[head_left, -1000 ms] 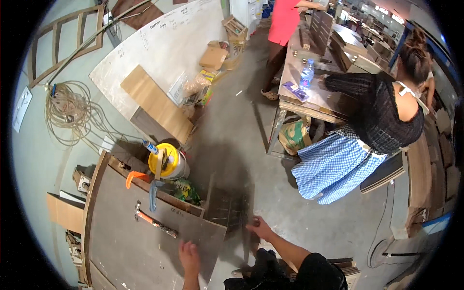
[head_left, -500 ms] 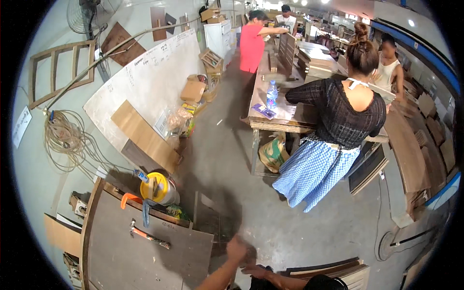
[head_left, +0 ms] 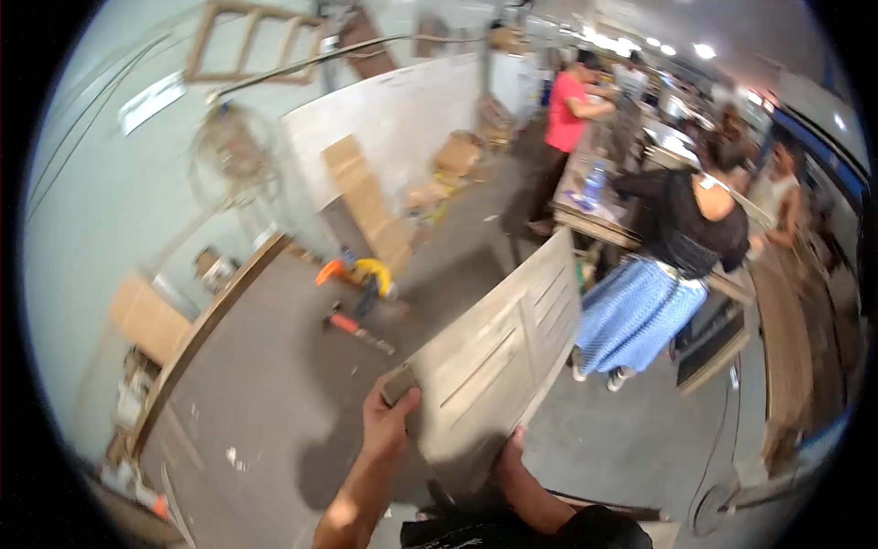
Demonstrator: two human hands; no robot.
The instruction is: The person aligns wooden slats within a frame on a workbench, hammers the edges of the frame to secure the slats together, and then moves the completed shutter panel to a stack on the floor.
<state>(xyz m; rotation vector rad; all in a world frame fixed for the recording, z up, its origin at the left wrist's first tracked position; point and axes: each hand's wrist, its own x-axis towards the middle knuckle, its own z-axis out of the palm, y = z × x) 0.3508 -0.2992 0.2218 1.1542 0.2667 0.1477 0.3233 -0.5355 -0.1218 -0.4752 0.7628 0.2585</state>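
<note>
A pale wooden slatted panel with long grooves is held up tilted in front of me, over the edge of the dark worktable. My left hand is closed round its near left corner, the thumb lying on the frame. Lower down, my right hand grips the panel's right edge, with some of its fingers hidden behind the wood. A hammer with an orange-red handle lies on the worktable, beyond my left hand. Near it, an orange curved handle sits at the table's far edge.
Past the worktable stands a yellow bucket. A co-worker in a checked blue skirt is at a bench ahead to the right. Another in a red top stands farther off. A fan base is on the floor at lower right.
The slatted panel has come up into view, held in both hands. My left hand has moved left over the worktable. The whole view has swung left, so the surroundings sit farther right.
</note>
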